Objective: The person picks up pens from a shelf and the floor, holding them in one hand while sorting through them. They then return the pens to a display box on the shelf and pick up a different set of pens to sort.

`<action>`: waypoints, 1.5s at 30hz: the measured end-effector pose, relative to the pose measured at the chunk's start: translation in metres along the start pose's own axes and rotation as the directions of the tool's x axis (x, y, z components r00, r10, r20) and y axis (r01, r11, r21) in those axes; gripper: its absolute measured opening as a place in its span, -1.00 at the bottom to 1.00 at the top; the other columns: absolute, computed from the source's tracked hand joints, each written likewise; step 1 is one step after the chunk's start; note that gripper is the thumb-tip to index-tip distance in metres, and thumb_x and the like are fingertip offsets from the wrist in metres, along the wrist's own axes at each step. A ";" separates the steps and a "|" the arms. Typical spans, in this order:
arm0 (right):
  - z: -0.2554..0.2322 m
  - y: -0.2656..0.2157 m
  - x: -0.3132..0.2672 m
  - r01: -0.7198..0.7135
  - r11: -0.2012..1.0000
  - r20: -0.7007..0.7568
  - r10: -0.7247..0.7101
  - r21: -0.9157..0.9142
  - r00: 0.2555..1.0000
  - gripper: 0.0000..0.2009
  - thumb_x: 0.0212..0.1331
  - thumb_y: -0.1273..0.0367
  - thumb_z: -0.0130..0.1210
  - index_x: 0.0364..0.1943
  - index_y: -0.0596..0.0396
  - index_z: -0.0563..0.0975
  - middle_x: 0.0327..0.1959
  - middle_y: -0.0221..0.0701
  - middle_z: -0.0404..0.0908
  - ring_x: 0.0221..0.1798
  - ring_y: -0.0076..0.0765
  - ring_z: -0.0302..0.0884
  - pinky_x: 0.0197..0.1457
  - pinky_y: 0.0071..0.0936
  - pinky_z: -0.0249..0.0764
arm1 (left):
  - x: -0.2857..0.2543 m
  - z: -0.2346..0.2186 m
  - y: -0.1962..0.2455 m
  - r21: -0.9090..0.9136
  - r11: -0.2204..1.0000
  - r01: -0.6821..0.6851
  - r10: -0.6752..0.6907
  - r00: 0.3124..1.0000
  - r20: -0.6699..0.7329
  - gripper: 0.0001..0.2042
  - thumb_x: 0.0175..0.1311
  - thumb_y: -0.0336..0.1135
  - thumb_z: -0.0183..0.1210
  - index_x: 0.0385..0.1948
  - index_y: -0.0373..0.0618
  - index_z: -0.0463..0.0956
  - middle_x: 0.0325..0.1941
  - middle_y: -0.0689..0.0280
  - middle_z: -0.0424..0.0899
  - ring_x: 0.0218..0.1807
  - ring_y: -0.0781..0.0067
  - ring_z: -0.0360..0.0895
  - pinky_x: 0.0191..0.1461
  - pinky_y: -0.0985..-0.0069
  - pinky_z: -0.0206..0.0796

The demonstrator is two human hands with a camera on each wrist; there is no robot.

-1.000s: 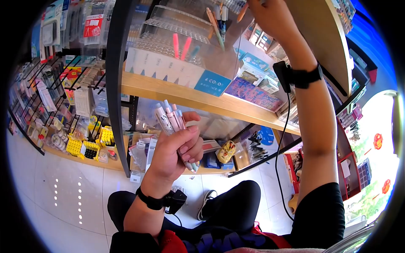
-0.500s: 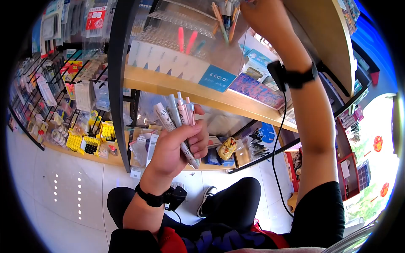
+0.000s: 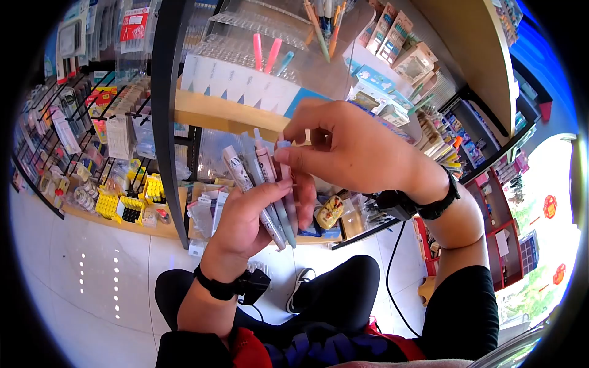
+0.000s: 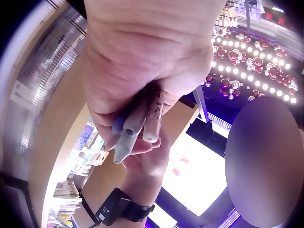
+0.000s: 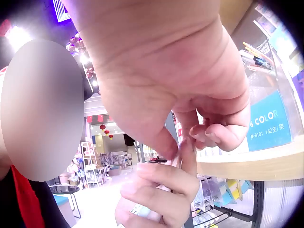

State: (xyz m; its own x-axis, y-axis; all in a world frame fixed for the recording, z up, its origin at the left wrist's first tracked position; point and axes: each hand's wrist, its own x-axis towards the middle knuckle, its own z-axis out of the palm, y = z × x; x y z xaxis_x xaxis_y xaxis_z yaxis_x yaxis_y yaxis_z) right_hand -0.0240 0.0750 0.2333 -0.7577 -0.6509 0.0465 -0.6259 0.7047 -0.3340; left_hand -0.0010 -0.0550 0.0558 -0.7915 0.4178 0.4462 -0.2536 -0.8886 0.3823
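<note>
My left hand grips a bundle of several slim pens, fanned at the top. Among them are a white pen with dark print and a pale pink pen. In the left wrist view the lower ends of the pens stick out below the palm. My right hand has come to the bundle's right side. Its thumb and forefinger pinch the top of a light pen with a bluish end, whose lower part lies in the left hand. The right wrist view shows both hands' fingertips meeting there.
Ahead is a clear pen display with pink pens and a blue label, on a wooden shelf. Boxes of stationery stand right of it. A dark shelf post rises at left, beside hanging packets.
My right hand has come down from the top of the pen display to the bundle and pinches a pen there. The left hand stays nearly in place with its pens.
</note>
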 end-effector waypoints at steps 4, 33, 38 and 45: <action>-0.020 0.015 0.008 0.042 0.997 -0.181 -0.029 0.070 0.983 -0.84 0.41 0.35 0.21 -0.10 0.16 0.63 -0.37 -0.53 0.62 -0.42 -0.72 0.44 -0.39 -0.63 0.31 | 0.003 0.011 0.003 0.020 0.999 -0.040 0.042 0.989 -0.139 -0.55 0.46 -0.31 -0.01 0.34 -0.19 0.32 -0.03 0.07 0.64 -0.13 0.18 0.70 -0.19 0.23 0.62; -0.039 0.031 0.035 0.355 0.839 -0.287 -0.489 -0.411 0.823 -0.72 0.26 0.29 0.32 -0.02 0.10 0.67 -0.34 -0.40 0.60 -0.49 -0.59 0.41 -0.46 -0.52 0.27 | 0.003 -0.006 0.002 0.109 0.992 -0.062 0.066 0.997 -0.040 -0.64 0.52 -0.27 0.12 0.25 -0.15 0.38 -0.28 0.29 0.49 -0.33 0.50 0.36 -0.23 0.39 0.28; 0.017 0.013 0.004 0.344 0.936 -0.108 -0.350 -0.072 0.930 -0.81 0.22 0.36 0.38 -0.17 0.15 0.66 -0.33 -0.39 0.61 -0.45 -0.53 0.51 -0.42 -0.55 0.40 | 0.001 -0.001 -0.005 0.162 0.983 -0.089 0.095 0.995 -0.033 -0.69 0.55 -0.25 0.12 0.16 -0.24 0.45 -0.15 0.17 0.67 -0.21 0.46 0.53 -0.16 0.46 0.37; -0.017 0.008 0.000 0.026 1.000 -0.125 -0.024 0.013 0.992 -0.85 0.47 0.38 0.15 -0.08 0.20 0.59 -0.37 -0.54 0.63 -0.42 -0.74 0.50 -0.42 -0.65 0.38 | 0.003 0.004 0.000 0.162 0.984 -0.069 0.068 0.998 0.011 -0.57 0.58 -0.25 0.06 0.36 -0.24 0.35 0.24 0.00 0.62 0.22 0.15 0.63 0.17 0.31 0.56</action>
State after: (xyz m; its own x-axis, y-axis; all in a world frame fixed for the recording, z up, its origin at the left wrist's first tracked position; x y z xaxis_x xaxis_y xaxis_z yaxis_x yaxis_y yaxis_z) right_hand -0.0320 0.0850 0.2467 -0.7593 -0.6277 0.1717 -0.6432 0.6835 -0.3452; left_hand -0.0013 -0.0529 0.0608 -0.8007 0.3581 0.4803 -0.1045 -0.8729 0.4766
